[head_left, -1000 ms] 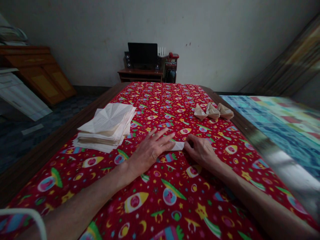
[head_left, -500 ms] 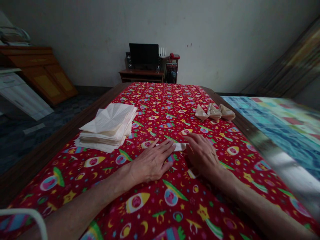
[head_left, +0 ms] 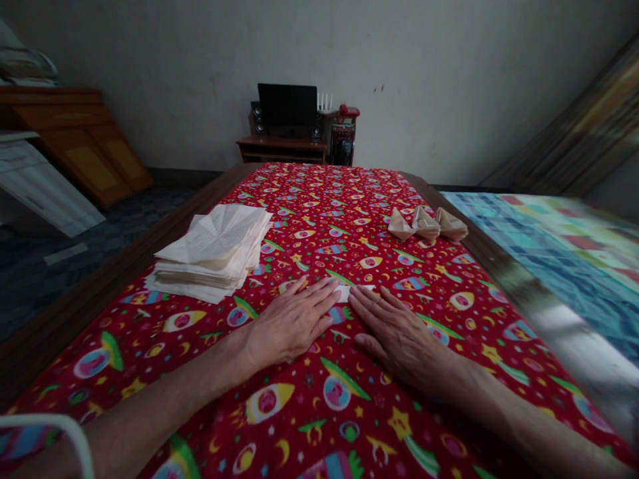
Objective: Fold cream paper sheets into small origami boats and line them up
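- Right hand (head_left: 397, 327) has flattened onto the folded paper strip (head_left: 344, 293), fingers nearly together.
- Left hand (head_left: 294, 326) presses opposite, fingers slightly apart, against the rocket-print tablecloth (head_left: 299, 426).
- Even pressure should sharpen creases.

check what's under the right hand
The right hand covers part of a white paper strip on the red cloth. A piece shows to its left; the part beneath is hidden.

The cloth (head_left: 319, 199) is red with a multicoloured rocket-and-star print, the paper strip (head_left: 343, 294) white, the two o'clock curtain (head_left: 574, 143), blurred, seemingly brownish.
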A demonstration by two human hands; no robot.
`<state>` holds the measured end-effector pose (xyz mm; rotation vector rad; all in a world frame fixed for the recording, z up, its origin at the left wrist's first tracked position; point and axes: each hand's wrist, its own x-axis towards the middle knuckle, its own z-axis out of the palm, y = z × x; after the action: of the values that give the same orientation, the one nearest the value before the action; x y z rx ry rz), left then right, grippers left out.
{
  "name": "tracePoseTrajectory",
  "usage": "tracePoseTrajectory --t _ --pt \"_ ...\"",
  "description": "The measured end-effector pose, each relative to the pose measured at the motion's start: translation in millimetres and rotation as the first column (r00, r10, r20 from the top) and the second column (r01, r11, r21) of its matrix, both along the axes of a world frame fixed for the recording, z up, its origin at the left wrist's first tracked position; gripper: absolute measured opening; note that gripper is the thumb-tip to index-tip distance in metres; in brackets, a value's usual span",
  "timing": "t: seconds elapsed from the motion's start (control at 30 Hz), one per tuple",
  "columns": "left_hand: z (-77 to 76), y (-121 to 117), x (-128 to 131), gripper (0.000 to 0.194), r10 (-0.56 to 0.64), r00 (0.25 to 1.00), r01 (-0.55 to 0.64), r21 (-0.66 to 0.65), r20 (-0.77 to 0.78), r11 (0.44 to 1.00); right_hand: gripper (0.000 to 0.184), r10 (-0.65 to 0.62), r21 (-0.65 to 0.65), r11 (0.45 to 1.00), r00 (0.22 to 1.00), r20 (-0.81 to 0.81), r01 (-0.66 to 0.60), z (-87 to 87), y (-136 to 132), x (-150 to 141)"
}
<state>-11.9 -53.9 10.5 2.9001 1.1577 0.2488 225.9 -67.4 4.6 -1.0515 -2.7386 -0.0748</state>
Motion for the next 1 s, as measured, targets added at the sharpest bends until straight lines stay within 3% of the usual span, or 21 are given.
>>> tracePoseTrajectory --t 0.43,0.57,0.73,0.9,1.0 --pt "-5.4 -6 -27 0.039 0.029 0.999 -0.033 0.086 0.041 0.996 0.042 -0.057 0.093 0.994 0.997 -0.049 0.062 0.3 -4 8" --pt "-6.4 0 -25 0.032 0.048 0.983 -0.062 0.076 0.179 0.995 0.036 -0.056 0.100 0.993 0.994 -0.098 0.066 -1.0 2 8" --pt "-7.4 26 -15 0.021 0.050 0.913 -0.060 0.010 0.405 0.998 0.023 -0.022 0.024 0.999 0.974 -0.225 0.028 -0.5 24 3" --pt "-3.6 38 -8 0.036 0.152 0.929 -0.141 -0.057 0.337 0.988 0.013 -0.091 0.021 0.995 0.965 -0.247 0.100 -0.2 38 -2" --pt "-2.3 39 -7 0.029 0.205 0.917 -0.163 -0.146 0.342 0.976 0.010 -0.091 -0.033 0.996 0.960 -0.265 0.086 0.2 40 0"
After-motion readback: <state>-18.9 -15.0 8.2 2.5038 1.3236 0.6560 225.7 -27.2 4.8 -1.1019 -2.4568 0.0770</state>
